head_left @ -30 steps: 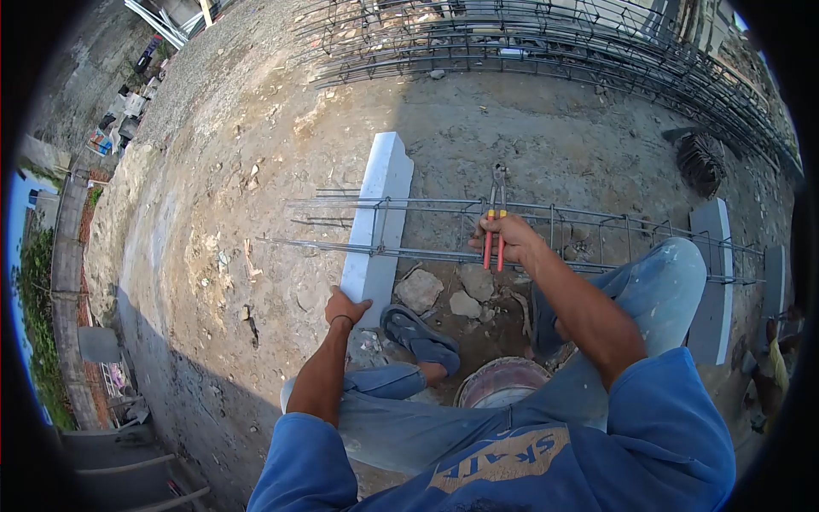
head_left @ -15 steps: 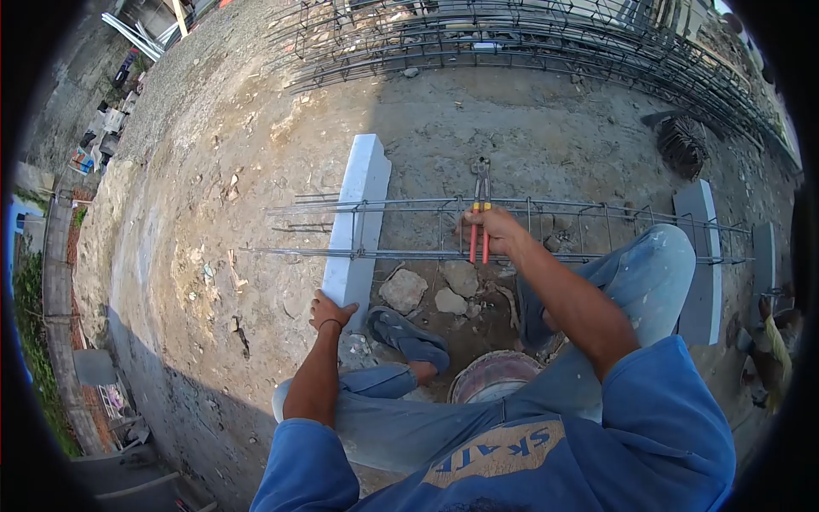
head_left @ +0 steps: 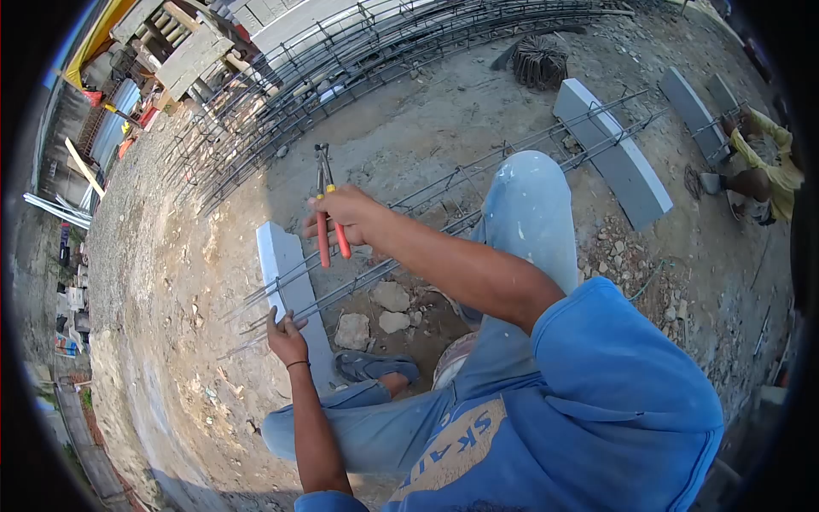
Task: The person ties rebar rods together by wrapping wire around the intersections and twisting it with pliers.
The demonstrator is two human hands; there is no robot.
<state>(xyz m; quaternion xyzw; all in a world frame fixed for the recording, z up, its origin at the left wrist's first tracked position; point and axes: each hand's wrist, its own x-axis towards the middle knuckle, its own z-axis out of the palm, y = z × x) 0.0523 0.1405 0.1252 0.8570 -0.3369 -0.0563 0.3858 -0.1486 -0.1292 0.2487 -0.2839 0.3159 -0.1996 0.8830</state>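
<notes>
My right hand (head_left: 345, 213) is closed round pliers (head_left: 326, 183) with red and yellow handles, their dark jaws pointing away from me. Just beyond my lap, a narrow rebar cage (head_left: 461, 175) rests across a pale block (head_left: 271, 247) on the left and another block (head_left: 610, 145) on the right. My left hand (head_left: 287, 335) is beside the left block, near the cage's lower bars, with its fingers apart. Whether its fingertips touch a bar or the block is hard to tell.
A long stack of rebar cages (head_left: 341, 81) lies at the top. Near it sits a coil of dark wire (head_left: 539, 64). A person (head_left: 763, 166) in yellow crouches at the right. Stones (head_left: 352, 331) and a bucket (head_left: 452, 358) are near my legs.
The view has turned to the right, showing more of the right side and the other person. My left hand has left the block's near end and moved up toward the bars. My right hand still holds the pliers.
</notes>
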